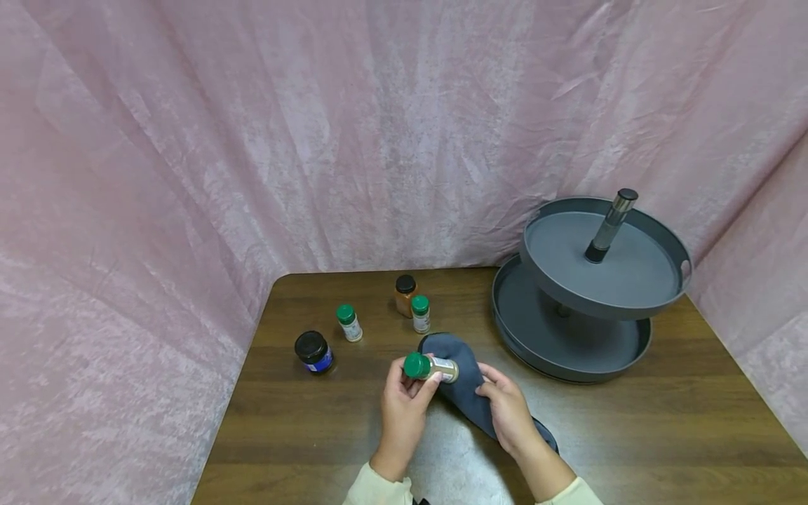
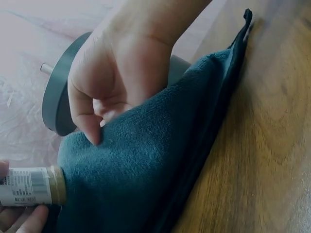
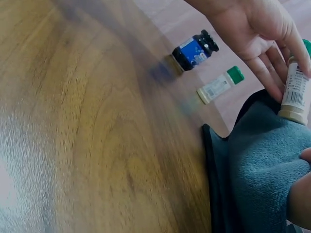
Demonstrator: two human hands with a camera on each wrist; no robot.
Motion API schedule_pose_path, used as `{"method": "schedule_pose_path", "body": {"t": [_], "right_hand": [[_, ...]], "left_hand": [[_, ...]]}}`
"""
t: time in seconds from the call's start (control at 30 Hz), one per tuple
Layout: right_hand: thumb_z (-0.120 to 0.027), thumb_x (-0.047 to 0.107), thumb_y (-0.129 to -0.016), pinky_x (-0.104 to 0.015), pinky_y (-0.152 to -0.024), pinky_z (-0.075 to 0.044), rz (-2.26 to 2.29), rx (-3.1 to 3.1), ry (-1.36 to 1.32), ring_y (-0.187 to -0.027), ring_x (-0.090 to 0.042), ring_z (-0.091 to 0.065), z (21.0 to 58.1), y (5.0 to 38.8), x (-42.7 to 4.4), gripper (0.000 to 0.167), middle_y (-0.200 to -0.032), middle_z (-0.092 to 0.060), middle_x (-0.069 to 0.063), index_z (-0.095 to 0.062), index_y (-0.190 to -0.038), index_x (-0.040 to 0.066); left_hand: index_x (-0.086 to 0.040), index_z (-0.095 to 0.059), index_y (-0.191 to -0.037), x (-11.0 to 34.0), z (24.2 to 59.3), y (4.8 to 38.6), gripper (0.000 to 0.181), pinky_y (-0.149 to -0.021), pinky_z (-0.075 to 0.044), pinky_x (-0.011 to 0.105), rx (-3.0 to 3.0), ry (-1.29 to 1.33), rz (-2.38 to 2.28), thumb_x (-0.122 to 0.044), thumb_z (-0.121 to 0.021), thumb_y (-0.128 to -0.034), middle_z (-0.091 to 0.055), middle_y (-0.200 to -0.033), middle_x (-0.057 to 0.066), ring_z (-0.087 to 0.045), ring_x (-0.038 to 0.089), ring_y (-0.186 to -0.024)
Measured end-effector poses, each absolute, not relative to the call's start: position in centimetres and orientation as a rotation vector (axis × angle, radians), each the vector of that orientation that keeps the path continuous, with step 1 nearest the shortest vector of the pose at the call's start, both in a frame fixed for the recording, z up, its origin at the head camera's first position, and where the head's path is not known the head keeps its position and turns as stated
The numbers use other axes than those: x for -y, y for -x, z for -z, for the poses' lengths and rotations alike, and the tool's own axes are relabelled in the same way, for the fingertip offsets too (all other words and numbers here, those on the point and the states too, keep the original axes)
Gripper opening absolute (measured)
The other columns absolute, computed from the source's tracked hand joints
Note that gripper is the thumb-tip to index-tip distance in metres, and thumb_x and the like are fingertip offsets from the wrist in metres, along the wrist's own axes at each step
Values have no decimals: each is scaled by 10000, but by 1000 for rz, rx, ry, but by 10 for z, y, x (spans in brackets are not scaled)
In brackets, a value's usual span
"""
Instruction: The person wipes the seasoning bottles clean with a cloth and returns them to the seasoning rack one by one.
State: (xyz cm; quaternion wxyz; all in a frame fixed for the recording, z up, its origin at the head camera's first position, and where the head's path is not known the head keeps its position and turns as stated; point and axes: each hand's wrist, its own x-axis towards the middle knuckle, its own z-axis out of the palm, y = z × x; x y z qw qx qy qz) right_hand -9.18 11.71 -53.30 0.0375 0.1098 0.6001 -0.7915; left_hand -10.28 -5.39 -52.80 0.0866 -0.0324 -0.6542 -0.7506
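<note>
My left hand point(image 1: 402, 415) holds a small spice jar point(image 1: 445, 369) with a green cap, tilted on its side, the cap toward the left. A dark blue-grey cloth point(image 1: 463, 394) hangs from my right hand point(image 1: 508, 415), which pinches it between thumb and fingers. In the left wrist view the base of the jar point(image 2: 57, 185) meets the fuzzy face of the cloth point(image 2: 131, 150). From the right wrist, my left hand point(image 3: 257, 41) shows with fingers and thumb round the jar point(image 3: 294, 90). Part of the right hand's fingers is hidden behind the cloth.
A two-tier grey round tray point(image 1: 606, 287) stands at the back right. Left of it are an orange-brown jar with a black lid point(image 1: 404, 303), two green-capped spice jars point(image 1: 421, 320) and a black-lidded jar with a blue label point(image 1: 314, 352). Pink curtain point(image 1: 404, 140) backs the wooden table point(image 1: 278, 435).
</note>
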Motion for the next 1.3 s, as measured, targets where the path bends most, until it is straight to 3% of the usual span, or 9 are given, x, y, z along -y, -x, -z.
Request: {"method": "schedule_pose_path", "body": {"t": [0.2, 0.33, 0.47, 0.67, 0.8, 1.07, 1.3], "right_hand": [[-444, -84, -909, -203, -942, -519, 2522, -1771, -279, -1135, -46, -629, 531, 92, -119, 531, -1318, -639, -54, -429, -1440, -111], [-444, -72, -909, -185, -963, -503, 2518, -1777, -247, -1150, -34, -618, 530, 93, -118, 541, -1369, -602, -118, -410, -1446, -133], [-453, -68, -900, -151, -964, -477, 2487, -1766, -278, -1145, -4, -609, 531, 92, -115, 547, -1343, -622, -104, -413, -1441, -141], [-466, -60, -876, -189, -952, -503, 2426, -1714, -251, -1135, -48, -630, 533, 88, -113, 545, -1277, -663, -47, -445, -1414, -145], [-477, -53, -876, -183, -960, -491, 2379, -1753, -226, -1149, -38, -613, 534, 86, -115, 550, -1317, -638, -54, -449, -1418, -142], [-472, -64, -882, -194, -943, -503, 2394, -1802, -247, -1124, -58, -636, 530, 86, -120, 538, -1399, -582, -199, -457, -1416, -127], [-471, -52, -897, -193, -941, -509, 2379, -1795, -239, -1145, -41, -626, 531, 85, -117, 539, -1399, -595, -150, -447, -1432, -109]], "left_hand": [[-23, -591, -1140, 52, 530, 99, 384, -898, -568, 228, 1938, 94, 2267, -92, -819, -839, -708, -1175, 170, -707, 124, -1026], [-15, -570, -1163, 48, 531, 95, 399, -924, -554, 215, 1914, 130, 2327, -92, -807, -852, -699, -1222, 188, -703, 127, -1080], [-8, -555, -1184, 45, 529, 95, 405, -945, -544, 213, 1874, 175, 2359, -79, -793, -864, -684, -1254, 212, -693, 147, -1117], [-108, -575, -1195, 47, 524, 98, 385, -984, -524, 218, 1936, 215, 2231, -165, -792, -882, -690, -1284, 102, -672, 171, -1174], [-187, -596, -1199, 50, 524, 100, 386, -981, -528, 233, 2017, 209, 2070, -236, -802, -875, -698, -1269, 7, -677, 167, -1159], [-219, -631, -1195, 54, 524, 99, 397, -954, -559, 297, 2070, 231, 1959, -241, -827, -850, -724, -1222, -1, -701, 147, -1087], [-264, -650, -1175, 54, 522, 99, 389, -931, -561, 277, 2129, 224, 1981, -239, -839, -836, -733, -1190, -56, -695, 110, -1059]]}}
